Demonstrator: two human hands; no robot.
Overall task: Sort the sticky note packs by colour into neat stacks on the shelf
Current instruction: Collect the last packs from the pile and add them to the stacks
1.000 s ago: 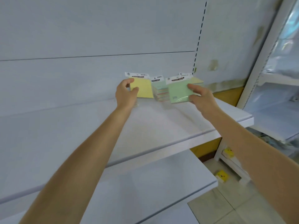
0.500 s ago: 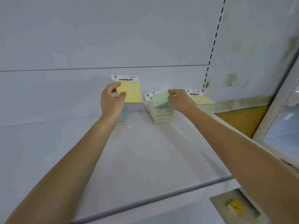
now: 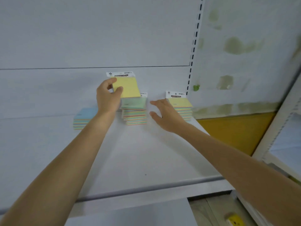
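Three stacks of sticky note packs stand at the back of the white shelf [image 3: 130, 152]. A blue-topped stack [image 3: 84, 118] is at the left, a green-topped stack [image 3: 135, 111] in the middle, and a yellow-topped stack [image 3: 180, 106] at the right. My left hand [image 3: 107, 98] holds a yellow pack [image 3: 127, 87] upright above the middle stack, its white header card on top. My right hand [image 3: 164, 115] hovers between the middle and right stacks, fingers apart, holding nothing.
A slotted upright [image 3: 193, 46] runs down the back panel right of the stacks. Beyond it lie a stained wall panel [image 3: 241, 62] and an orange board [image 3: 236, 129]. The shelf's front lip [image 3: 146, 188] crosses low in view. A small yellow item [image 3: 234, 220] lies on the floor below.
My right hand has let go of the green pack, which now lies on the middle stack, and has drawn back to the right. My left hand still holds the yellow pack up.
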